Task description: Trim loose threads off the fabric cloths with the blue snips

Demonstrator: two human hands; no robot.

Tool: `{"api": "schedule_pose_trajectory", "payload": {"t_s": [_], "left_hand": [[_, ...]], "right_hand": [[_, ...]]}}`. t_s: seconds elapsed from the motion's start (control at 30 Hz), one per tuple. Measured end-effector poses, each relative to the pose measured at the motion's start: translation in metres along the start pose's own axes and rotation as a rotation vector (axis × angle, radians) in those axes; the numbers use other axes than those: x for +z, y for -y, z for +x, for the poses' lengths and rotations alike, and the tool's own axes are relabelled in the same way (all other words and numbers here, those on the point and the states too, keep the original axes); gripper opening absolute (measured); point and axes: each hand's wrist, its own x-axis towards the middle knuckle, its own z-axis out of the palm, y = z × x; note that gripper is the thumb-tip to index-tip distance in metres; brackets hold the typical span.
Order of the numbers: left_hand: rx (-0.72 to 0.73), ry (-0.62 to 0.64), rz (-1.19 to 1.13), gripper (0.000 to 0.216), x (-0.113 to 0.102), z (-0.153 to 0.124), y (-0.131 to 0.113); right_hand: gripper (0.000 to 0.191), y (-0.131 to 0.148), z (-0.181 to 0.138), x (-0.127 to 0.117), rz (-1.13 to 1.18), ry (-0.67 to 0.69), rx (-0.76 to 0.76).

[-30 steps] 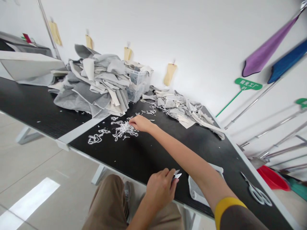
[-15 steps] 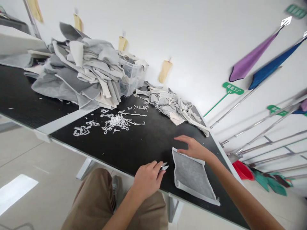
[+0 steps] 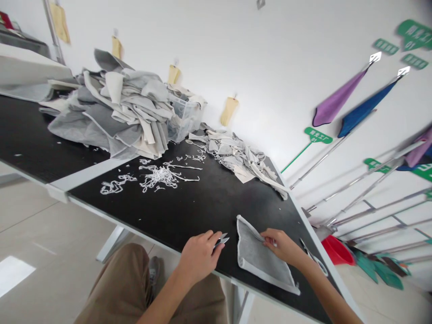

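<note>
Right hand's moved off the cloth's far corner since a moment ago. Left to right: left hand (image 3: 199,257) is curling shut around small snips (image 3: 222,238), just left of the grey cloth piece (image 3: 256,258). Right hand (image 3: 281,245) is pinching that cloth's right edge between thumb and fingertips, with scissors (image 3: 312,255) lying just right of it.

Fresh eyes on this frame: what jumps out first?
The tall heap of grey and cream fabric at the far left of the black table, with a tangle of white trimmings in front of it. Near the front edge, the left hand holds small snips while the right hand pinches the edge of a grey cloth piece.
</note>
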Motion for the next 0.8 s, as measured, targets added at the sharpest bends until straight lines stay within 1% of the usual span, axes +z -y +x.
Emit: {"api": "schedule_pose_trajectory", "payload": {"t_s": [0.1, 0.2, 0.27, 0.37, 0.43, 0.47, 0.53, 0.6, 0.63, 0.67, 0.7, 0.73, 0.8], "left_hand": [[-0.008, 0.001, -0.006, 0.03, 0.0, 0.0, -0.001], [-0.019, -0.001, -0.038, 0.029, -0.001, 0.0, -0.002], [-0.039, -0.013, -0.091, 0.028, -0.001, 0.0, -0.002], [-0.07, -0.05, -0.221, 0.027, -0.001, 0.001, 0.0], [-0.077, -0.086, -0.329, 0.027, -0.002, 0.003, 0.002], [-0.081, -0.108, -0.386, 0.027, -0.003, 0.004, 0.003], [-0.093, -0.151, -0.497, 0.028, -0.007, 0.008, 0.002], [-0.103, -0.185, -0.586, 0.03, -0.014, 0.012, -0.006], [-0.104, -0.195, -0.616, 0.032, -0.017, 0.014, -0.014], [-0.099, -0.195, -0.635, 0.034, -0.019, 0.016, -0.026], [-0.088, -0.183, -0.644, 0.036, -0.02, 0.018, -0.04], [-0.07, -0.155, -0.646, 0.039, -0.018, 0.02, -0.056], [-0.013, -0.056, -0.622, 0.044, -0.009, 0.021, -0.093]], "right_hand": [[0.023, 0.007, -0.004, 0.001, -0.028, -0.034, 0.003], [0.022, 0.006, -0.008, 0.005, -0.052, -0.102, 0.014], [0.022, 0.004, -0.01, 0.009, -0.064, -0.182, 0.014], [0.022, 0.0, -0.011, 0.015, -0.078, -0.346, 0.01], [0.021, -0.002, -0.01, 0.019, -0.066, -0.405, 0.008], [0.023, -0.002, -0.01, 0.021, -0.045, -0.418, 0.009], [0.037, 0.003, -0.014, 0.023, 0.045, -0.465, 0.02], [0.053, 0.019, -0.024, 0.026, 0.225, -0.599, 0.064], [0.057, 0.033, -0.032, 0.028, 0.364, -0.679, 0.097], [0.061, 0.049, -0.04, 0.03, 0.536, -0.758, 0.134], [0.063, 0.069, -0.049, 0.034, 0.752, -0.797, 0.168], [0.062, 0.09, -0.056, 0.038, 0.99, -0.774, 0.186], [0.059, 0.132, -0.065, 0.047, 1.44, -0.702, 0.208]]}}
